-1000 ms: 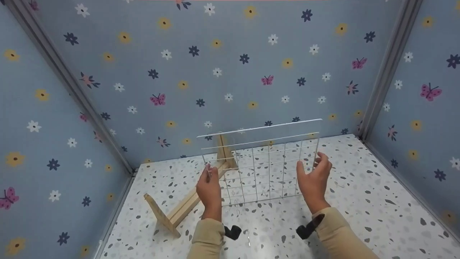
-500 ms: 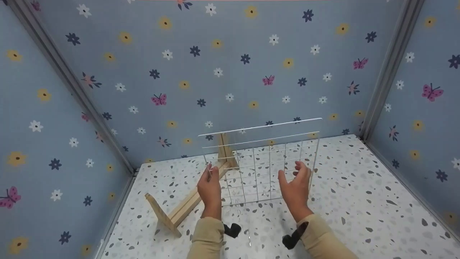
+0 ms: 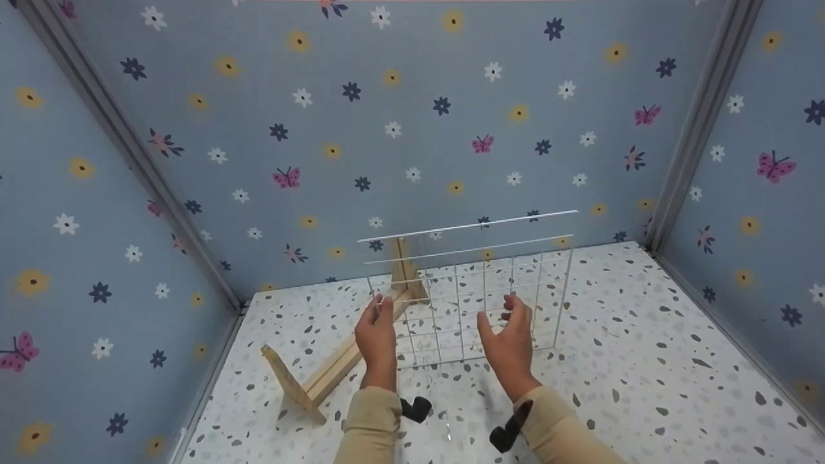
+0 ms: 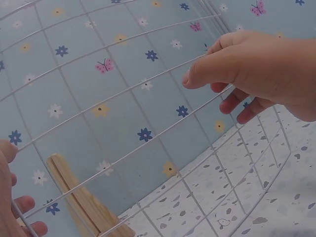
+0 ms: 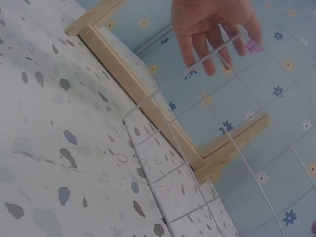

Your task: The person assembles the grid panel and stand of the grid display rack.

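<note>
A white wire grid panel point(image 3: 468, 225) is held up at a slant over the tabletop, its upper wires bent back. My left hand point(image 3: 376, 338) grips its left side wire; in the right wrist view the left fingers point(image 5: 200, 49) pass behind that wire. My right hand point(image 3: 509, 348) is in front of the panel's right-middle part, holding nothing, with thumb and fingers apart and loosely bent. Whether it touches the mesh I cannot tell. Behind and left of the panel lies a wooden stand point(image 3: 341, 364), two slotted uprights joined by a crossbar, partly seen through the wires.
The speckled white tabletop point(image 3: 644, 361) is walled in by blue flowered panels point(image 3: 412, 129) at the back and both sides. Grey metal posts point(image 3: 696, 129) mark the corners. Dark wrist-mounted pieces point(image 3: 416, 409) stick out below the hands.
My right hand has left the panel's right side wire and moved left towards the middle of the mesh. The left hand keeps its grip; the panel is almost unmoved.
</note>
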`<move>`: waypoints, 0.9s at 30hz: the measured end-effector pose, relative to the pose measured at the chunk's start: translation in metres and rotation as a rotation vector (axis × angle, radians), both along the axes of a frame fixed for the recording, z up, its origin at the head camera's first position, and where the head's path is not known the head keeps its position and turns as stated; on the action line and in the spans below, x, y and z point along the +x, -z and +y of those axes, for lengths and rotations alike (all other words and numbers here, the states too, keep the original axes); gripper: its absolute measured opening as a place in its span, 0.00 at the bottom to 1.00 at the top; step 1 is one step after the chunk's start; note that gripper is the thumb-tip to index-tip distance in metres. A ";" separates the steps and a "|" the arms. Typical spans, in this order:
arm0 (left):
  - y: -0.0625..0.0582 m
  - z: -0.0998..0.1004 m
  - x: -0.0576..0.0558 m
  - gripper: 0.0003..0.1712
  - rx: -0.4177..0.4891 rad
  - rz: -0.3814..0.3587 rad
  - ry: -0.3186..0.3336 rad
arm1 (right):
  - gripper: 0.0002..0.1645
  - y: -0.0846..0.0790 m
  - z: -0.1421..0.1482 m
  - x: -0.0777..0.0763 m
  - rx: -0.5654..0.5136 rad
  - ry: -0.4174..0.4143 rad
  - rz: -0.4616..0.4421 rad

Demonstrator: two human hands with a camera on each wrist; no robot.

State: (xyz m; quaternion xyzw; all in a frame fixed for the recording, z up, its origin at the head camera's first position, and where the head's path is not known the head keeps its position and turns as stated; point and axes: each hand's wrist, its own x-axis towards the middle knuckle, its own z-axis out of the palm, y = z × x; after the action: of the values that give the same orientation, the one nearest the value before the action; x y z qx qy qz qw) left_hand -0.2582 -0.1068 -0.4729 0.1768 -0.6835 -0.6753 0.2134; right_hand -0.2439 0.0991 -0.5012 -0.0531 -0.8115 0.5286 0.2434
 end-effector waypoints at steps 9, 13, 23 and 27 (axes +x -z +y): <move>0.000 -0.002 -0.001 0.24 0.011 -0.008 0.011 | 0.39 -0.001 -0.013 -0.004 0.048 -0.052 -0.055; 0.000 -0.001 -0.002 0.25 0.020 -0.014 0.013 | 0.42 -0.001 -0.017 -0.007 0.054 -0.060 -0.091; -0.001 -0.001 -0.004 0.24 0.034 -0.042 0.005 | 0.47 -0.001 -0.029 -0.011 0.034 -0.074 -0.168; -0.002 -0.002 -0.005 0.24 0.019 -0.048 -0.002 | 0.48 -0.002 -0.032 -0.013 0.049 -0.051 -0.179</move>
State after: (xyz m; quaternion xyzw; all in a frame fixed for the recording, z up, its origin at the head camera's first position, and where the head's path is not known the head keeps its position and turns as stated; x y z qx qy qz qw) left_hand -0.2634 -0.1083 -0.4713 0.1957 -0.6818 -0.6770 0.1961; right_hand -0.2571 0.0668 -0.4991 -0.0732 -0.8437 0.5079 0.1576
